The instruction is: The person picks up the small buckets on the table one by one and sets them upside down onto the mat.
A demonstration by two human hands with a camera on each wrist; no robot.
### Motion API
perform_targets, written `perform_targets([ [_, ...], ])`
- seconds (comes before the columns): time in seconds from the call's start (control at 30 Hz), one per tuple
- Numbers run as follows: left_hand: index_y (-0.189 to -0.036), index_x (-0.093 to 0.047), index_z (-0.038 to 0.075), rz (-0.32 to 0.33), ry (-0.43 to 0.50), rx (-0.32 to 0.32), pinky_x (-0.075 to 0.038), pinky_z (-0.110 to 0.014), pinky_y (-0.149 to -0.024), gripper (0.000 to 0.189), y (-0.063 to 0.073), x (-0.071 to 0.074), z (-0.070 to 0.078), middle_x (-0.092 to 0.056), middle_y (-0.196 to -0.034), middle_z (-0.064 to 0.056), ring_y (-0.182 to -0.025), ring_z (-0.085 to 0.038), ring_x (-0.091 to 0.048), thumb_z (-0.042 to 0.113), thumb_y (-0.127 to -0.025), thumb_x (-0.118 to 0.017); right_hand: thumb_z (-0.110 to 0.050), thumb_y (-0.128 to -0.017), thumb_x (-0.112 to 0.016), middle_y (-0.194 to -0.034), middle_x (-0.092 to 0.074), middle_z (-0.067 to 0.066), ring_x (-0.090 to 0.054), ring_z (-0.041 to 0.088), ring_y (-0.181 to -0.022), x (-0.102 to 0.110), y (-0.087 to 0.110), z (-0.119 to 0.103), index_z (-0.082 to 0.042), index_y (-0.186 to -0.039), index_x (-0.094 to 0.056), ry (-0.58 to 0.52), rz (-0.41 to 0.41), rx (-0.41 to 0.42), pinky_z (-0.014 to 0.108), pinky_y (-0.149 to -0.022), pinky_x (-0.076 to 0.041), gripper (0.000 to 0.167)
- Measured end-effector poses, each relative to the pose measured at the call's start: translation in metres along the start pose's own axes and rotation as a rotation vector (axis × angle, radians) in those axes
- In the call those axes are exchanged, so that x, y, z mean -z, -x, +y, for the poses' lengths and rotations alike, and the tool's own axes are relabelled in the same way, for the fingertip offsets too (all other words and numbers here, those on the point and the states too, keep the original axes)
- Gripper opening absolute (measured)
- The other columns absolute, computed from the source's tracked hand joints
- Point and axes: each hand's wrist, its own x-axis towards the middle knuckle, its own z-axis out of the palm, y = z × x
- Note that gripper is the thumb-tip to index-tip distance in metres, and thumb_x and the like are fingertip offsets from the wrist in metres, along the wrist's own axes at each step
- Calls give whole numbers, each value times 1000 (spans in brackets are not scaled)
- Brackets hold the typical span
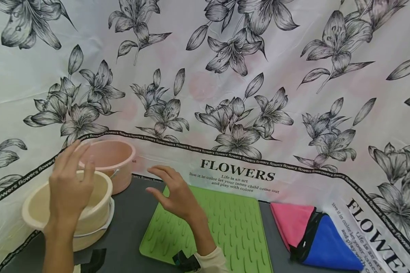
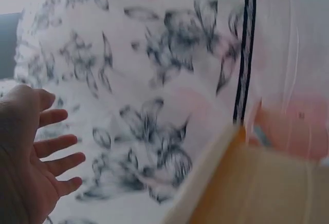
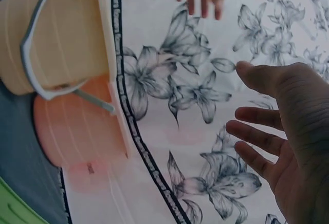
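My left hand (image 1: 70, 185) is raised over the cream bucket (image 1: 100, 189) at the left, overlapping it in the head view. Its fingers are spread and hold nothing, as the left wrist view shows beside the bucket's rim. My right hand (image 1: 172, 191) hovers above the far left corner of the green ribbed mat (image 1: 218, 227), with relaxed fingers and nothing in its grasp. Behind the cream bucket stands a pink bucket (image 1: 123, 172). A pale handle (image 3: 31, 54) hangs along the cream bucket's side in the right wrist view.
To the right of the mat lies a folded pink and blue cloth item (image 1: 331, 242) with a black band. A white flower-printed sheet (image 1: 177, 57) rises behind everything and down both sides. The table top (image 1: 130, 223) is dark grey.
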Motion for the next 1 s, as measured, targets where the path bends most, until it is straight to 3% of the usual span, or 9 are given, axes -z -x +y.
perform_targets([
  [0.13, -142, -63, 3, -19, -113, 152, -33, -65, -125, 41, -2, 28, -23, -51, -155, -27, -144, -54, -45, 19, -105, -58, -24, -102, -71, -148, -58, 9, -57, 22, -140, -9, -8, -9, -10, -147, -55, 2, -15, 20, 28, -118, -48, 50],
  [0.27, -150, -54, 4, -121, -242, 322, -28, -66, -127, 47, 2, 50, -39, -43, -162, -28, -150, -54, -38, 24, -109, -49, -25, -102, -71, -147, -58, 9, -59, 20, -138, -18, -11, -16, -8, -146, -56, 25, -20, 53, 24, -118, -48, 50],
  [0.4, -156, -44, 0, -254, -353, 417, -26, -66, -127, 53, 9, 67, -57, -40, -160, -33, -150, -55, -35, 30, -111, -39, -26, -102, -70, -146, -59, 7, -59, 17, -138, -30, -13, -24, -10, -146, -55, 43, -44, 70, 20, -119, -45, 49],
  [0.63, -157, -35, -3, -447, -526, 525, -35, -77, -108, 60, 24, 83, -84, -43, -136, -48, -121, -65, -47, 37, -112, -32, -29, -103, -69, -147, -59, 4, -59, 14, -136, -58, -10, -44, -14, -145, -57, 46, -177, 104, 17, -118, -44, 46],
  [0.7, -155, -35, -6, -500, -541, 541, -37, -77, -107, 60, 27, 84, -90, -43, -137, -49, -121, -66, -47, 36, -112, -32, -32, -104, -67, -148, -58, 3, -59, 12, -135, -64, -8, -48, -16, -147, -56, 80, -229, 98, 15, -115, -45, 47],
  [0.9, -144, -40, -12, -585, -540, 416, -42, -78, -96, 60, 35, 91, -109, -45, -129, -54, -112, -70, -49, 38, -112, -38, -36, -107, -61, -154, -52, 2, -58, 10, -137, -77, -3, -57, -21, -153, -51, 117, -364, 79, 10, -112, -45, 50],
  [1.0, -142, -39, -14, -613, -535, 396, -44, -78, -91, 62, 40, 95, -114, -47, -125, -55, -108, -72, -50, 40, -111, -41, -35, -108, -59, -155, -50, 2, -57, 8, -135, -83, -2, -60, -19, -153, -52, 125, -395, 103, 7, -110, -43, 49],
])
